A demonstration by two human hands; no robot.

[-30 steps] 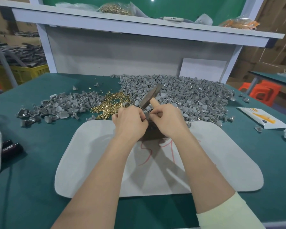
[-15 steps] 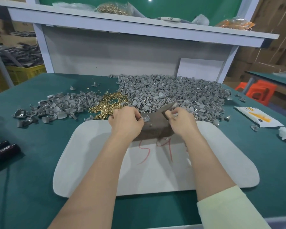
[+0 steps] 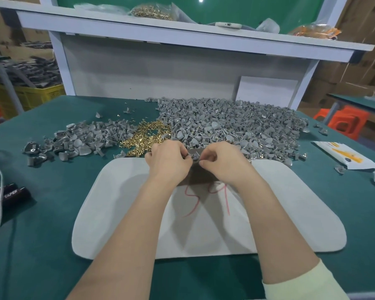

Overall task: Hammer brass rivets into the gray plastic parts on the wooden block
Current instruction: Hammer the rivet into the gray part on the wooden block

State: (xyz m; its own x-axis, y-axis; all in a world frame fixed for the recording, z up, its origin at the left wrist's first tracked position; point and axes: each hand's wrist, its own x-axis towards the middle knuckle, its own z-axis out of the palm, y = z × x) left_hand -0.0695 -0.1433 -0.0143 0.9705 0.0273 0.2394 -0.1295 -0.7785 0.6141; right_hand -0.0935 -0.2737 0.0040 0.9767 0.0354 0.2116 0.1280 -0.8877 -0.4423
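1. The left hand [image 3: 169, 161] and right hand [image 3: 221, 163] meet, fingertips pinching one gray part [image 3: 194, 158] just over the block [image 3: 200, 176] on the pad [image 3: 117, 213].
2. Best to seat the part flat and steady before striking.
3. Whether a rivet from the pile [image 3: 147, 137] is already in it is too small to tell.

I have open room on the white mat [image 3: 117, 213] to either side of my left hand [image 3: 169, 161] and right hand [image 3: 223, 163], and on the bare green table [image 3: 41, 256] nearer me. Ahead, the gray parts heap [image 3: 236, 124] and brass rivets [image 3: 147, 135] crowd the mat's far edge. To the left, a smaller gray pile [image 3: 78, 141], a white cord [image 3: 1, 191] and dark handles [image 3: 15, 193] bar the way.
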